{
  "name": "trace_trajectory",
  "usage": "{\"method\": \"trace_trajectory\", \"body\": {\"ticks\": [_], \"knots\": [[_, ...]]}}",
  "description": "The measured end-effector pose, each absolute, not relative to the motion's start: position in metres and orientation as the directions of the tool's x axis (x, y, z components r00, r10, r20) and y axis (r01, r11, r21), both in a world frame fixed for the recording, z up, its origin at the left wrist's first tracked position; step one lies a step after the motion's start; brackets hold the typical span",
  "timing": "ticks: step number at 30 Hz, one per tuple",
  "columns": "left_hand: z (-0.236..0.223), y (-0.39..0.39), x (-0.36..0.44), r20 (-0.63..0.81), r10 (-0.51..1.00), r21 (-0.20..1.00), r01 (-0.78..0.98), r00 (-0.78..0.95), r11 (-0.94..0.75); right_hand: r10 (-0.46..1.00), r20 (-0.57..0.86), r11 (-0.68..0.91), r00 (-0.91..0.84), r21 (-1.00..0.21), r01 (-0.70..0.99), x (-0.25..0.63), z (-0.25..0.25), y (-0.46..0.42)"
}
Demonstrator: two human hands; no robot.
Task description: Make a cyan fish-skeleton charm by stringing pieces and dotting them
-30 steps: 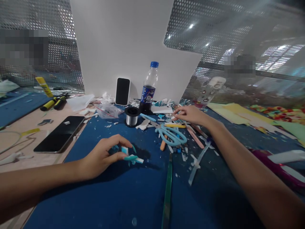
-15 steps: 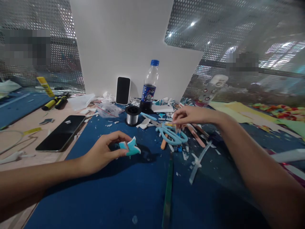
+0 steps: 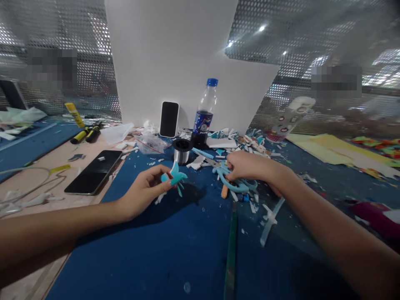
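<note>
Cola bottle (image 3: 204, 116) upright at twelve o'clock, phone (image 3: 169, 119) propped at eleven beside it, wire spool (image 3: 182, 151) below, second phone (image 3: 94, 172) flat at nine, yellow-handled tools (image 3: 85, 134) at ten

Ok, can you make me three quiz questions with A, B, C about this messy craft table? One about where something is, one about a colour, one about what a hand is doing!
1. Where does the clear plastic cola bottle stand?
A. against the white board
B. on the flat black phone
C. in a hand

2. What colour are the scissors' plastic handles?
A. red
B. light blue
C. yellow

3. What is the left hand doing?
A. lying flat and empty
B. pinching a turquoise foam cut-out
C. holding the bottle

Answers: 1 A, it stands upright at the board's foot. 2 B, light blue loops show under the right hand. 3 B, fingertips grip the cut-out above the blue mat.
</note>
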State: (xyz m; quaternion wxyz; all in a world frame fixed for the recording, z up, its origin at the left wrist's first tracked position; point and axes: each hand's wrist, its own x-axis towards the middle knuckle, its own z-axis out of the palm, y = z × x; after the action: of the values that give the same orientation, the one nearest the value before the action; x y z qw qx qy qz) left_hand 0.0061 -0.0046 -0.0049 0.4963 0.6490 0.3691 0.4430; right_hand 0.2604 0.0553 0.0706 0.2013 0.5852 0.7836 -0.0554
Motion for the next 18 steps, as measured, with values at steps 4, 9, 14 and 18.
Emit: {"method": "trace_trajectory", "body": {"ticks": [4,9,14,18], "knots": [[-0.006,-0.003,0.004,0.186,0.917,0.981,-0.014,0.352,-0.194,0.916,-0.352,0.262,-0.192,0.164,0.951,0.254,0.07,0.045],[-0.01,0.0,0.002,0.167,0.894,0.972,-0.22,0.416,-0.08,0.92,-0.34,0.248,-0.196,0.116,0.962,0.252,0.071,0.045],[-0.01,0.005,0.003,0.038,0.911,0.935,-0.336,0.411,0.112,0.923,-0.334,0.243,-0.191,0.12,0.963,0.253,0.083,0.043],[-0.01,0.01,0.005,-0.004,0.919,0.886,-0.425,0.393,0.186,0.935,-0.306,0.208,-0.179,0.066,0.976,0.257,0.092,0.037]]}}
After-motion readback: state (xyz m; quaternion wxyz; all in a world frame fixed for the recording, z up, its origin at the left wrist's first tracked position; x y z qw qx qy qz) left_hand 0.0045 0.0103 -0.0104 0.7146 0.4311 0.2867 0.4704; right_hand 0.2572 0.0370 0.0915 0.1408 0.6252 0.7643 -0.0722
